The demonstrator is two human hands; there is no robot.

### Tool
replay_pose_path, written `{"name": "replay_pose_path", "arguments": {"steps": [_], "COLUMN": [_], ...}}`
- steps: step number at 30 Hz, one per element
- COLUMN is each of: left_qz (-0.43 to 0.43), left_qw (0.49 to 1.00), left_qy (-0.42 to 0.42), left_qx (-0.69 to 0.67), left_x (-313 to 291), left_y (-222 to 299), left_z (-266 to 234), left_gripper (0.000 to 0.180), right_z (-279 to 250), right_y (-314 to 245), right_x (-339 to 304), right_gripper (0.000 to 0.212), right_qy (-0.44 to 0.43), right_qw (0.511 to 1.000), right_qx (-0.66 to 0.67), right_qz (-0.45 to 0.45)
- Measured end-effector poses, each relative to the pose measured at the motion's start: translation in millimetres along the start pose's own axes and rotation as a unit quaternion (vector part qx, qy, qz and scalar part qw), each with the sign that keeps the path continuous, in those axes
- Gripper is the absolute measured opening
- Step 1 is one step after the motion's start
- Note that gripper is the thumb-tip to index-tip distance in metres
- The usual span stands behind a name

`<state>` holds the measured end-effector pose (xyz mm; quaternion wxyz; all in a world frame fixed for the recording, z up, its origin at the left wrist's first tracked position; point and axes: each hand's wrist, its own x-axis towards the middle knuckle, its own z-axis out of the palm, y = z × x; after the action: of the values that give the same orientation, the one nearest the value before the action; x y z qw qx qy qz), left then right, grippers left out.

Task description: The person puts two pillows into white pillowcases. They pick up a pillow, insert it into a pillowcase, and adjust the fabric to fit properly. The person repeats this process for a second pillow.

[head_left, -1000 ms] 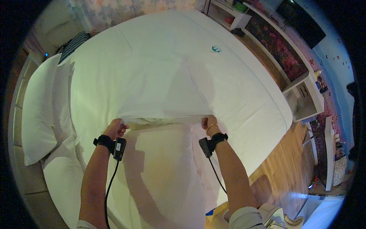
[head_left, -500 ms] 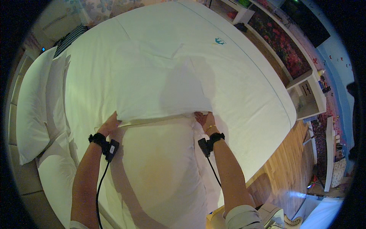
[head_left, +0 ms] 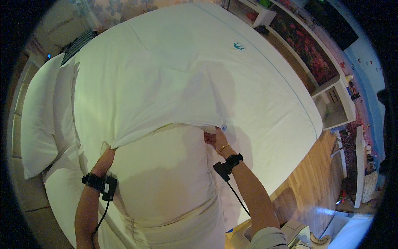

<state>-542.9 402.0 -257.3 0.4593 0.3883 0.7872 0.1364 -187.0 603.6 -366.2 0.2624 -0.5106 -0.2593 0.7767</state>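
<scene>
A cream pillow lies on the bed in front of me, its far end inside the mouth of a white pillowcase. My left hand grips the left corner of the case's opening, fingers closed on the cloth beside the pillow. At the opposite corner my right hand is closed on the case's edge, with its fingers partly hidden between cloth and pillow. The near part of the pillow is creased. Each wrist wears a black strap with a small cabled box.
The bed has a white sheet with a thin blue line. White pillows lean against the padded headboard at left. White shelving stands at right, beyond the wooden floor.
My left hand has moved left and nearer with its corner of the pillowcase. My right hand has come slightly nearer and left. The opening now slants, and the pillow looks more bunched.
</scene>
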Motion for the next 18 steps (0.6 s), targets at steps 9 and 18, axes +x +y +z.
{"name": "replay_pose_path", "arguments": {"steps": [9,18], "left_qz": [0.042,0.114], "left_qw": [0.990,0.983], "left_qy": [0.079,0.141], "left_qx": [-0.111,-0.009], "left_x": [-36,9], "left_y": [-26,-120], "left_z": [-1,14], "left_gripper": [0.040,0.035], "right_z": [32,39], "right_y": [15,30], "right_x": [-76,-192], "right_gripper": [0.026,0.019], "right_qy": [-0.046,-0.116], "right_qw": [0.665,0.520], "right_qx": [-0.649,-0.713], "right_qz": [-0.366,-0.456]}}
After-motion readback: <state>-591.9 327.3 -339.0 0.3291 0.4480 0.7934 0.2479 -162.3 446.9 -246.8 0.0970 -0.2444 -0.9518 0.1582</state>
